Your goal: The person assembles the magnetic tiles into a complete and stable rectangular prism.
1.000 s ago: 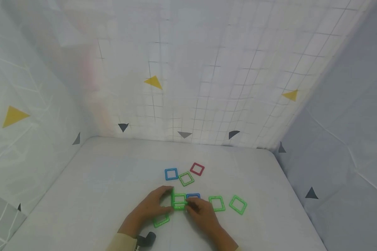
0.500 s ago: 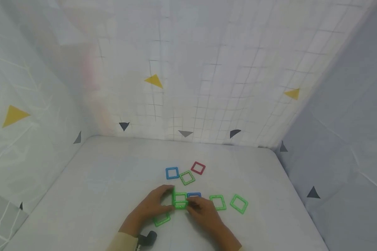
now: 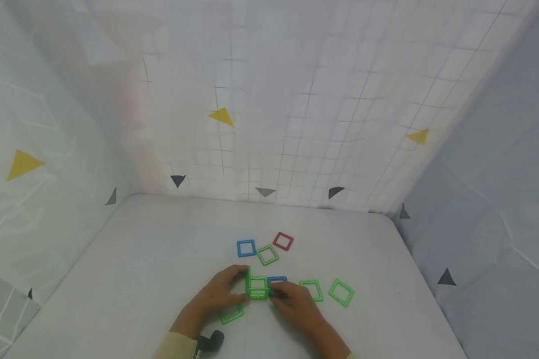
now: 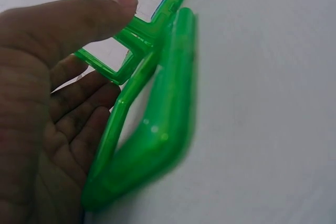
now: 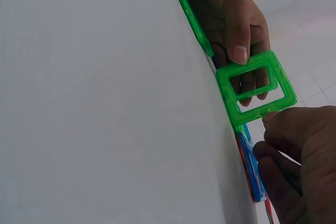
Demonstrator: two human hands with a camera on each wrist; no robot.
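Several square frame-like green magnetic tiles stand joined at the table's centre in the head view. One upright tile (image 3: 248,281) forms the left side, and the front tile (image 5: 224,87) stands beside it. My left hand (image 3: 220,291) grips this corner, its thumb across the front tile's edge in the left wrist view and its fingers behind. My right hand (image 3: 298,306) holds the front tile's right edge at its fingertips, with its other fingers curled. A blue tile (image 3: 277,278) lies flat, partly hidden by the right hand. Near my left wrist lies a loose green tile (image 4: 176,93).
Behind the hands lie a light blue tile (image 3: 246,241), a green tile (image 3: 261,258) and a red tile (image 3: 283,248). Two more green tiles (image 3: 316,288) (image 3: 341,293) lie to the right. White sheeting (image 3: 269,99) rises behind the table.
My right hand has shifted slightly to the right along the front tile's edge. The left hand and the tiles stay where they were.
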